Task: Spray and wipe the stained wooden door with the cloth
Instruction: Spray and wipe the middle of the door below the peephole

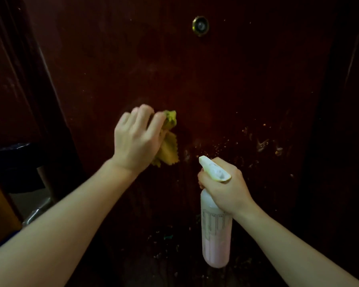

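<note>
A dark red-brown wooden door [195, 79] fills the view, with a brass peephole [200, 26] near its top. My left hand [136, 139] presses a crumpled yellow cloth [168, 146] against the door at mid height. To the right and lower, my right hand [224, 189] grips the neck of a spray bottle [216, 230] holding pink liquid. Its white nozzle points up and left toward the door. Pale specks and smears of dirt [261, 143] dot the door right of the cloth.
The dark door frame [39, 83] runs down the left side. Beyond it sit a dark bin with a bag [15, 154] and a crinkled plastic bag [37, 212] on the floor. More crumbs and stains [168, 237] mark the door's lower part.
</note>
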{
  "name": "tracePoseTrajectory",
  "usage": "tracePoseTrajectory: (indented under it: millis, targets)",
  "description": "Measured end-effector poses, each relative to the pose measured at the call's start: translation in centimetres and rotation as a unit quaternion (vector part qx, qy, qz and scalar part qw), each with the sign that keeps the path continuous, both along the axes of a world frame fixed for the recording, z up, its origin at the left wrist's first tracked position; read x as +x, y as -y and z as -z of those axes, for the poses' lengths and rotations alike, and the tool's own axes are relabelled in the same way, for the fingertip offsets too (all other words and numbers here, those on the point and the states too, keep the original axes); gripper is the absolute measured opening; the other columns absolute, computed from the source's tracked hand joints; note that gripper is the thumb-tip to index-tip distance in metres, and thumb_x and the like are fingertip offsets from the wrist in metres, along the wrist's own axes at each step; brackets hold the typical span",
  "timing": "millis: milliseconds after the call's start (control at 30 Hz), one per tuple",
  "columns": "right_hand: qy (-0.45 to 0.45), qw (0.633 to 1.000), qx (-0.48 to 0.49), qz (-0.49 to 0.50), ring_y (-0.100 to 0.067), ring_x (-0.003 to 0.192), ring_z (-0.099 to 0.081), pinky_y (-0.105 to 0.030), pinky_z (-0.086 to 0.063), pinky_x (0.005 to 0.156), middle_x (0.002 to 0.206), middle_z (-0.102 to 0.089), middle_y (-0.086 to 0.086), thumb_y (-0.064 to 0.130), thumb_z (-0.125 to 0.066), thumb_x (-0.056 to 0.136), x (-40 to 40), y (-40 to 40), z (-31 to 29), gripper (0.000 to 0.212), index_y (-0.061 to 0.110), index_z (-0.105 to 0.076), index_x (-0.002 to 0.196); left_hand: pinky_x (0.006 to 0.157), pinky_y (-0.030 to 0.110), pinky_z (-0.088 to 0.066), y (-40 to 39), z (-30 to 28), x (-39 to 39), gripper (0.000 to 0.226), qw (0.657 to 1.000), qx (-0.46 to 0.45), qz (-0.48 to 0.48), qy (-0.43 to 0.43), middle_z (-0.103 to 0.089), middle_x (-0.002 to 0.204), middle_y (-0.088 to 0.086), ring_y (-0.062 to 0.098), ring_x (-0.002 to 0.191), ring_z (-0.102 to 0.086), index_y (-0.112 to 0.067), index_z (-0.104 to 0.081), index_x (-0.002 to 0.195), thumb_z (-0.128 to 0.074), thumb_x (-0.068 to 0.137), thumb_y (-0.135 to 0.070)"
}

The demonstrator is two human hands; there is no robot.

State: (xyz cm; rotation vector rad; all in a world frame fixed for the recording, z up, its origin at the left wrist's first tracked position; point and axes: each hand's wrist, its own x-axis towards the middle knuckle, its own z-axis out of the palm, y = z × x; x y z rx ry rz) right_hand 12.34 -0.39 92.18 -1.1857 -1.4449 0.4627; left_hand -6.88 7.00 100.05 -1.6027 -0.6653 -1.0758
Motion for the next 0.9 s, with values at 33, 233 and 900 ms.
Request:
tracePoseTrajectory:
  millis: [33,233,900]
  targets:
    - [0.004,1.0,-0.001,0.006,-0.04,0.071,-0.06,-0.046,-0.049,0.061,0.073,-0.062,-0.024,0.01,-0.064,0.084,0.0,-0.1,-0.1,0.02,-0.006,-0.056,0.075,0.051,0.036,-0.043,-0.1,-0.5,0.3,0.015,1.0,0.009,0.002,0.002,-0.059,0.079,0.01,0.023,0.062,-0.053,-0.007,-0.068,0.088,-0.065,0.094,-0.02]
    - [-0.01,1.0,-0.025,0.008,-0.039,0.073,-0.065,-0.049,-0.052,0.062,0.068,-0.063,-0.02,0.01,-0.063,0.081,-0.1,-0.4,-0.2,0.021,-0.005,-0.052,0.072,0.056,0.035,-0.036,0.4,4.9,-0.5,0.01,0.979,-0.044,0.019,-0.197,-0.062,0.082,0.006,0.022,0.063,-0.052,-0.009,-0.069,0.09,-0.06,0.093,-0.008]
    - [-0.005,0.999,0.002,-0.049,-0.042,0.072,-0.061,-0.054,-0.051,0.063,0.074,-0.062,-0.023,0.023,-0.06,0.073,-0.6,-0.4,-0.4,0.027,-0.003,-0.057,0.075,0.059,0.039,-0.035,-0.5,-3.7,0.1,0.01,0.997,0.051,0.007,-0.064,-0.061,0.083,0.012,0.026,0.064,-0.055,-0.01,-0.069,0.095,-0.06,0.095,-0.014]
